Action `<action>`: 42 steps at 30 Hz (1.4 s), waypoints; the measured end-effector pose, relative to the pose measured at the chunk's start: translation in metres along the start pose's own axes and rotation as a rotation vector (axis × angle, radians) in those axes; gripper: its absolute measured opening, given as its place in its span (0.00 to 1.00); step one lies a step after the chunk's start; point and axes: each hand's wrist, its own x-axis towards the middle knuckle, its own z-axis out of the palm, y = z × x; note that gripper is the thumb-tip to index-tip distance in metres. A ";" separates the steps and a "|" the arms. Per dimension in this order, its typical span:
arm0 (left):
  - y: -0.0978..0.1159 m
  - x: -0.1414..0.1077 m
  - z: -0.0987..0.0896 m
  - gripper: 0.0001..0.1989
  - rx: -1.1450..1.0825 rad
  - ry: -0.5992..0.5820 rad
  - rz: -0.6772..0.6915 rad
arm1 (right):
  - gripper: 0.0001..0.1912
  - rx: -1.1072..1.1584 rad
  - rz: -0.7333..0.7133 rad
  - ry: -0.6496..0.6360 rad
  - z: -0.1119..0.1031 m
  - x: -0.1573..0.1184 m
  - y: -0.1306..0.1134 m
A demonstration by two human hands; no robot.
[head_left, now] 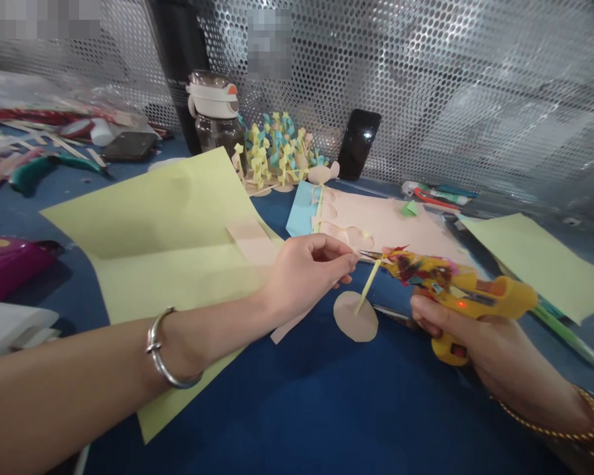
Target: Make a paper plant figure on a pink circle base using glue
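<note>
The glue gun (460,285) was gripped in the right hand (492,349), its nozzle (370,254) beside the left hand's (307,267) bunched fingertips; whether anything was pinched there could not be told. With a slip, skin might be burned, or the paper stem (367,290) and disc (355,324) below knocked across the bench (321,409).

I see a yellow plastic glue gun (468,284), red light (462,304) glowing, its metal nozzle (371,254) perhaps touching the slim yellow paper stem (367,287) tilted up from a flat, pinkish paper disc (352,323).
</note>
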 end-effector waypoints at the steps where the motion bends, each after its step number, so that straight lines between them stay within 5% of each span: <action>1: 0.000 0.000 0.000 0.06 0.000 0.002 -0.001 | 0.22 -0.004 0.005 -0.004 0.000 0.000 0.000; 42: -0.003 0.000 -0.001 0.06 -0.008 -0.007 0.040 | 0.20 -0.042 0.029 0.049 0.003 0.000 -0.008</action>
